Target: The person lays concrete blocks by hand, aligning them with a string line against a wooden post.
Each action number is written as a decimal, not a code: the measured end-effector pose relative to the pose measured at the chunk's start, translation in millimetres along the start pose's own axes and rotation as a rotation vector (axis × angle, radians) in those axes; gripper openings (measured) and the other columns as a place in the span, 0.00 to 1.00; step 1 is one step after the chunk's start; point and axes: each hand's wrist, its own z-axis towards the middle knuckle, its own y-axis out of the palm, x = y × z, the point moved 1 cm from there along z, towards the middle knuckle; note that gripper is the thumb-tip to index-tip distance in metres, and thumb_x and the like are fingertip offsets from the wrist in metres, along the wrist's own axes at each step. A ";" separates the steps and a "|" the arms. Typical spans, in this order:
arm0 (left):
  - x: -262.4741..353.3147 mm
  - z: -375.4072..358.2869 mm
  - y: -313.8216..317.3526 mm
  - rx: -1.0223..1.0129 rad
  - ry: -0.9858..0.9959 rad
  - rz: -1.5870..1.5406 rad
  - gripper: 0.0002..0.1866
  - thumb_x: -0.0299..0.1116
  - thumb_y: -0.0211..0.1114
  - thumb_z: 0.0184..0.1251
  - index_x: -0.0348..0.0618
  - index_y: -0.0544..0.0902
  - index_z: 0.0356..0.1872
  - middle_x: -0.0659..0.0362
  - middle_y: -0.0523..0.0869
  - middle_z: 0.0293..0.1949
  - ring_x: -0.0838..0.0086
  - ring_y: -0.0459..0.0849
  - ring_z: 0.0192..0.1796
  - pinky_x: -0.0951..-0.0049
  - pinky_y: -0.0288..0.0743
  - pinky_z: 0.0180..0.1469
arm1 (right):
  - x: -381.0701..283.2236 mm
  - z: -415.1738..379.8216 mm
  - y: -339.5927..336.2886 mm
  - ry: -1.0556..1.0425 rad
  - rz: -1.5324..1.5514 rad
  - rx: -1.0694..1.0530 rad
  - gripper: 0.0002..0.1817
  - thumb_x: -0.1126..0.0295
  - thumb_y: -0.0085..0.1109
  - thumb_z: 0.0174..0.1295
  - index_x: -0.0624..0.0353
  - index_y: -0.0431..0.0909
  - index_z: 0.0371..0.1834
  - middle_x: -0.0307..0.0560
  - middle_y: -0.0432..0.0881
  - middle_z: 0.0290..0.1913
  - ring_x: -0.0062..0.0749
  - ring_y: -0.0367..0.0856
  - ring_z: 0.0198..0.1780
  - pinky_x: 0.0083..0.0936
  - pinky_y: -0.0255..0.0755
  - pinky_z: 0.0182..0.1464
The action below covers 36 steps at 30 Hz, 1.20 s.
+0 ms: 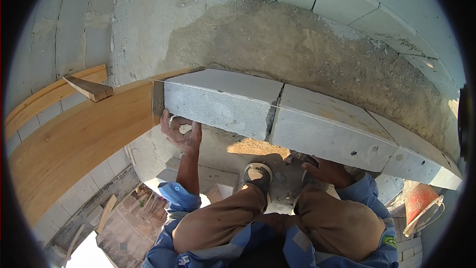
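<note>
A row of pale blocks runs across the middle, with the leftmost block (223, 107) up against a wooden board (89, 134). My left hand (182, 133) is under that block's left end, fingers bent and apart, fingertips at its lower edge; it holds nothing. Lower right of centre, my right hand (329, 171) is closed round the dark handle (311, 161) of a tool, whose far end is mostly hidden beneath the second block (327, 132). A thin string (238, 97) stretches along the blocks' upper front edge.
An orange-red bucket (419, 203) lies tipped at the lower right. A short wood piece (91, 88) rests on the board. Block walls (342, 3) stand beyond a rough grey floor (277, 40). My shoes (258, 175) are below the row; rubble (134, 218) lies lower left.
</note>
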 end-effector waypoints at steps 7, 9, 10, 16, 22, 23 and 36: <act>25.6 17.8 -15.4 -0.052 -0.101 -0.009 0.48 0.41 0.81 0.54 0.35 0.62 0.72 0.68 0.81 0.19 0.80 0.83 0.29 0.67 0.69 0.62 | 3.1 0.0 1.9 0.009 0.029 -0.021 0.31 0.49 0.62 0.65 0.60 0.75 0.63 0.62 0.75 0.62 0.61 0.70 0.64 0.51 0.61 0.68; 29.3 18.5 -13.6 -0.101 -0.245 -0.037 0.47 0.41 0.81 0.54 0.35 0.65 0.72 0.68 0.83 0.19 0.80 0.83 0.26 0.72 0.74 0.54 | 2.8 -0.6 2.2 0.023 0.049 -0.025 0.31 0.49 0.62 0.65 0.60 0.75 0.63 0.62 0.75 0.62 0.61 0.70 0.64 0.51 0.62 0.68; 27.5 16.4 -11.2 -0.104 -0.253 -0.043 0.47 0.41 0.81 0.54 0.35 0.65 0.72 0.68 0.83 0.19 0.80 0.83 0.26 0.72 0.74 0.54 | 3.1 -0.8 1.6 0.033 0.068 -0.021 0.31 0.49 0.62 0.65 0.59 0.75 0.64 0.62 0.75 0.62 0.61 0.70 0.64 0.51 0.62 0.68; 19.7 18.1 -2.6 0.048 -0.080 -0.074 0.44 0.37 0.80 0.53 0.31 0.68 0.70 0.65 0.80 0.18 0.80 0.81 0.26 0.80 0.74 0.45 | 3.3 1.5 0.2 0.035 0.022 -0.064 0.32 0.47 0.60 0.65 0.59 0.74 0.64 0.63 0.75 0.63 0.60 0.70 0.65 0.50 0.61 0.69; 14.5 16.3 -1.1 0.064 -0.055 -0.088 0.44 0.37 0.79 0.56 0.29 0.66 0.70 0.63 0.80 0.19 0.79 0.81 0.25 0.79 0.74 0.42 | 5.6 2.8 1.7 0.179 0.084 -0.227 0.34 0.46 0.60 0.64 0.59 0.73 0.66 0.64 0.72 0.65 0.62 0.67 0.67 0.51 0.59 0.70; 15.2 16.7 -0.2 0.061 -0.066 -0.117 0.44 0.36 0.81 0.53 0.34 0.67 0.70 0.63 0.81 0.18 0.79 0.82 0.24 0.80 0.74 0.37 | 3.6 4.6 1.3 0.160 0.064 -0.241 0.34 0.46 0.60 0.64 0.59 0.73 0.66 0.64 0.72 0.65 0.62 0.67 0.67 0.51 0.59 0.70; 9.0 16.9 7.2 0.132 -0.109 -0.153 0.44 0.51 0.83 0.43 0.48 0.77 0.65 0.68 0.71 0.12 0.82 0.70 0.13 0.80 0.67 0.20 | -92.1 9.0 -42.5 -0.096 -0.096 -0.176 0.23 0.58 0.63 0.61 0.58 0.80 0.56 0.58 0.84 0.36 0.59 0.84 0.36 0.49 0.77 0.42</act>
